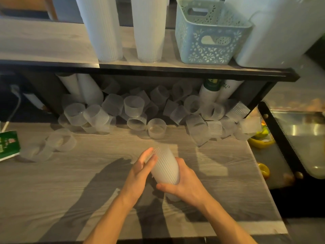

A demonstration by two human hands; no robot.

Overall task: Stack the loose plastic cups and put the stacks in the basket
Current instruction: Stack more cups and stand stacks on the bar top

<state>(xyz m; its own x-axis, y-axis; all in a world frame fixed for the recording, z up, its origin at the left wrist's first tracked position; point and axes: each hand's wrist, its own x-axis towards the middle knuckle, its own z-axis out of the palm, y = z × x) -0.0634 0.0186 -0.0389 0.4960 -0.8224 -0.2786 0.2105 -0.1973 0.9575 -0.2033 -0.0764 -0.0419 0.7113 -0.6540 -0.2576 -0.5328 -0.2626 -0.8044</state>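
A short stack of ribbed translucent cups (165, 166) is held above the wooden counter, tilted with its open end away from me. My right hand (184, 185) grips its lower part from the right. My left hand (142, 169) presses its fingers against the stack's left side near the top. Several loose cups (134, 105) lie heaped at the back of the counter under the shelf, and two more loose cups (61, 140) sit at the left. The pale blue lattice basket (211, 48) stands on the shelf above, at the right.
Two tall cup stacks (149, 29) stand on the shelf (158, 69) left of the basket, a white container (274, 32) to its right. A green carton (8, 145) lies at the counter's left edge. Right of the counter is a metal sink (302, 131) with yellow scraps.
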